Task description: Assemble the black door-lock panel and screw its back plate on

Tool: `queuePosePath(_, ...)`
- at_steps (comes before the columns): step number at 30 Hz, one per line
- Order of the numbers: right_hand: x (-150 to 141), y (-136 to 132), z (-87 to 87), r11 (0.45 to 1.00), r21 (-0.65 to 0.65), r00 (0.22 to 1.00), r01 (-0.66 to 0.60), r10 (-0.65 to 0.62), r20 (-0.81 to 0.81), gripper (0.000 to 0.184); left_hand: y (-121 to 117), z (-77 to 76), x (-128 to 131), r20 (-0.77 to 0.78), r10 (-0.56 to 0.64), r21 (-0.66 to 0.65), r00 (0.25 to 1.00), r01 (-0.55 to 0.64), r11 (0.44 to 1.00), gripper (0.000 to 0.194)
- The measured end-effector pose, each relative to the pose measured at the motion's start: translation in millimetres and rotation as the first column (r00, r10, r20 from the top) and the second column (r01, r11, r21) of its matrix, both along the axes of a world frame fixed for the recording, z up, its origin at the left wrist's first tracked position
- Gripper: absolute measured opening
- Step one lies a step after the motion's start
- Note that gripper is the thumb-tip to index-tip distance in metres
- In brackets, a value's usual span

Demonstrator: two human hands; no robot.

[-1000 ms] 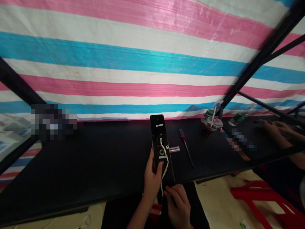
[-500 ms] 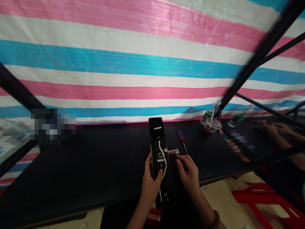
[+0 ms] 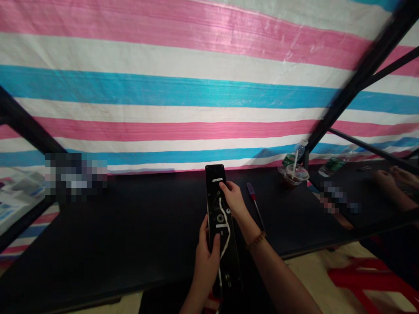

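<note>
A long black door lock panel [image 3: 220,218] is held upright over the near edge of the table, its back face with round fittings and small white labels towards me. A white cable [image 3: 225,218] runs down that face and hangs past the lower end. My left hand [image 3: 207,253] grips the panel's left side, thumb on the back face. My right hand [image 3: 235,199] is closed on the upper right edge, its thumb on the face and its other fingers hidden behind. A screwdriver [image 3: 251,192] with a purple and red handle lies to the right.
On the black table [image 3: 137,226], a lidded cup with a straw [image 3: 296,175] stands beside a plastic bottle [image 3: 290,159]. Another bottle [image 3: 334,165] and a co-worker's hands [image 3: 388,181] are further right. Black metal posts flank me; a red stool [image 3: 363,277] stands below.
My right hand has moved up and left from beside the panel's lever handle onto its upper right edge. My left hand keeps its grip. The view has shifted slightly.
</note>
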State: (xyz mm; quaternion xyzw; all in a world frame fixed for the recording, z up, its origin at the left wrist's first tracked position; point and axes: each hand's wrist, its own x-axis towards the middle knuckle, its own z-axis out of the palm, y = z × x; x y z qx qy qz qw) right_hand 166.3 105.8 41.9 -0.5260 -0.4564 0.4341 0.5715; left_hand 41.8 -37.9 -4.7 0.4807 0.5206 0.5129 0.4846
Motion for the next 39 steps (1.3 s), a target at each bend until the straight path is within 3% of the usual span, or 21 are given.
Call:
queuePosePath(8, -1, -4, 1.4, 1.0, -0.004, 0.998, 0.022, -0.022, -0.062, 0.039, -1, 4.2, 2, -0.033, 0.022, -0.026, 0.999, -0.023, 0.999, 0.058)
queuePosePath(13, 1, -22, -1.4, 0.993, -0.061, 0.984, -0.105, 0.094, -0.154, 0.042, 0, 4.6, 1, 0.029, 0.024, -0.043, 0.999, -0.022, 0.999, 0.058)
queuePosePath(16, 0, -29, -7.0, 0.99, -0.088, 0.978, -0.106, 0.089, -0.188, 0.04, 1, 3.4, 2, 0.029, 0.014, -0.03, 0.999, -0.013, 0.999, 0.061)
queuePosePath(23, 2, -31, -11.8, 0.999, -0.039, 0.99, 0.005, -0.01, -0.14, 0.043, 1, 7.1, 3, -0.028, 0.028, -0.013, 0.999, -0.029, 1.0, 0.061)
queuePosePath(26, 16, -39, -9.5, 1.0, -0.014, 0.997, 0.012, -0.013, -0.076, 0.05, 0, 6.3, 3, -0.03, 0.02, -0.019, 0.999, -0.021, 1.0, 0.062)
queuePosePath(30, 39, -56, -9.3, 0.99, -0.074, 0.992, -0.118, 0.121, 0.043, 0.047, -2, 4.2, 4, 0.011, 0.022, -0.01, 1.0, -0.022, 1.0, 0.062)
queuePosePath(32, 57, -67, -13.1, 0.998, -0.047, 0.987, -0.046, 0.053, 0.154, 0.047, -2, 4.5, -1, 0.025, 0.041, 0.01, 0.999, -0.041, 0.999, 0.057)
queuePosePath(34, 79, -78, -20.2, 0.991, 0.029, 0.92, 0.13, -0.132, 0.369, 0.044, 1, 5.9, -15, -0.028, 0.086, 0.049, 0.996, -0.085, 0.995, 0.049)
queuePosePath(36, 103, -88, -29.5, 0.958, 0.078, 0.736, 0.276, -0.263, 0.623, 0.04, 9, 8.5, -40, -0.181, 0.16, 0.127, 0.97, -0.138, 0.982, 0.039)
queuePosePath(38, 123, -94, -38.2, 0.935, 0.055, 0.595, 0.352, -0.269, 0.758, 0.034, 22, 12.0, -70, -0.393, 0.235, 0.219, 0.889, -0.158, 0.963, 0.031)
queuePosePath(39, 130, -94, -41.2, 0.932, 0.016, 0.577, 0.363, -0.238, 0.781, 0.03, 31, 13.6, -85, -0.494, 0.271, 0.255, 0.826, -0.16, 0.954, 0.03)
